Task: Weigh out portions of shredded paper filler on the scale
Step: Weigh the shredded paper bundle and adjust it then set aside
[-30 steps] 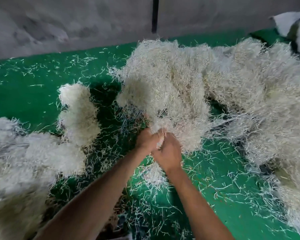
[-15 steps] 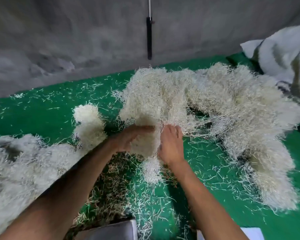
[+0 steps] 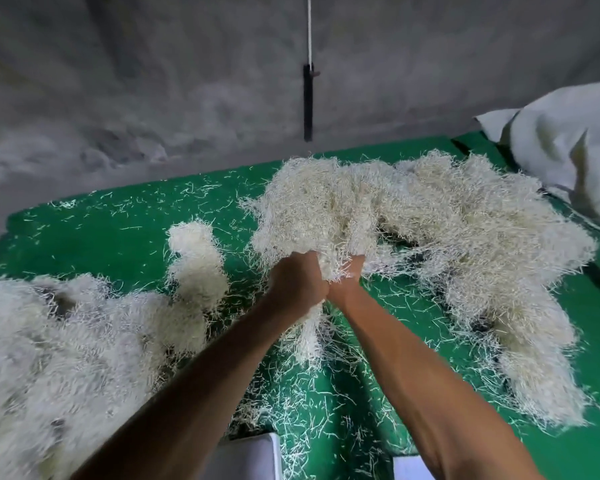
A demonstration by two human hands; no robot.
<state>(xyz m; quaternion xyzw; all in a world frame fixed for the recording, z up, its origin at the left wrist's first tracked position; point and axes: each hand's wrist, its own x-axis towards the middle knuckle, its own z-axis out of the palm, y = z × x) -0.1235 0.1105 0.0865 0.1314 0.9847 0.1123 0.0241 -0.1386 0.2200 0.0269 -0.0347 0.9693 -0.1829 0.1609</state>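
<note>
A big mound of cream shredded paper filler [image 3: 430,216] lies across the middle and right of the green table [image 3: 94,230]. My left hand [image 3: 300,280] grips a clump at the mound's near edge, fingers curled into it. Beside it, my right hand [image 3: 349,277] holds the same clump, its fingers buried in the shreds. The two hands touch. A thin tuft of filler [image 3: 307,336] hangs below them. No scale is clearly visible.
A second heap of filler [image 3: 66,348] covers the left side, with a small upright tuft [image 3: 196,258] beside it. White flat objects [image 3: 253,455] show at the bottom edge. A white sack [image 3: 565,147] sits at the far right. A grey wall stands behind.
My hands have gone from resting flat on the clump to gripping it together. The camera has tilted up, showing more wall.
</note>
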